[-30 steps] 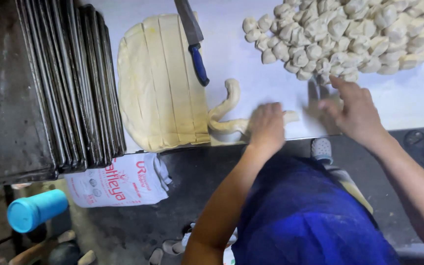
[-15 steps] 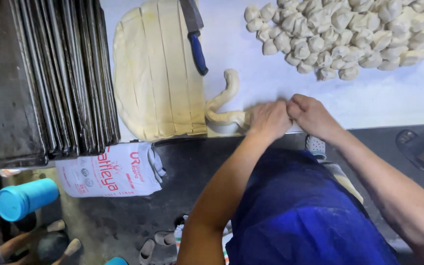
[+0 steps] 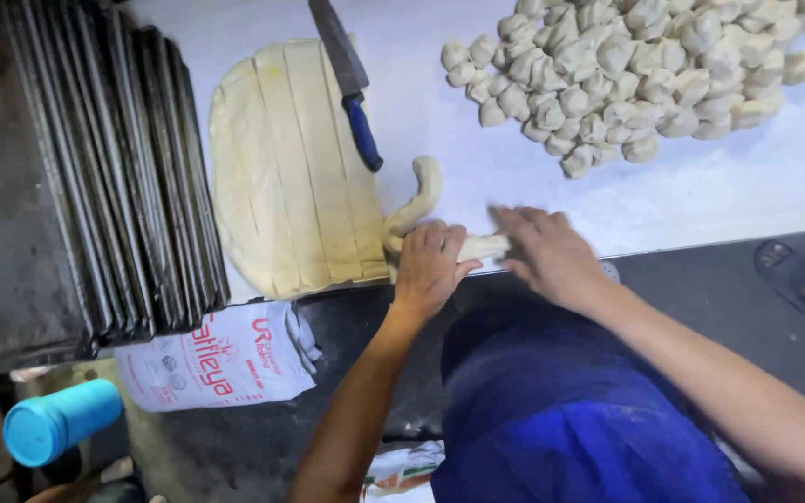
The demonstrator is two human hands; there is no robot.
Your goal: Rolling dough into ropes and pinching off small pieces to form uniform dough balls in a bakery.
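Reaching up from 6 o'clock, both bare forearms meet at the near edge of the white table [image 3: 775, 186]. The left hand [image 3: 429, 265] lies palm down, fingers curled loosely over a dough strip [image 3: 421, 200] that curves away toward 12 o'clock. The right hand [image 3: 547, 253], blurred, presses flat with fingers extended on the strip's other end. At 10 o'clock lies a scored dough slab [image 3: 291, 168], a blue-handled knife [image 3: 351, 79] resting across it. At 1 o'clock sits a heap of dough pieces [image 3: 626, 70]. Stacked dark trays [image 3: 104, 177] stand at 9 o'clock.
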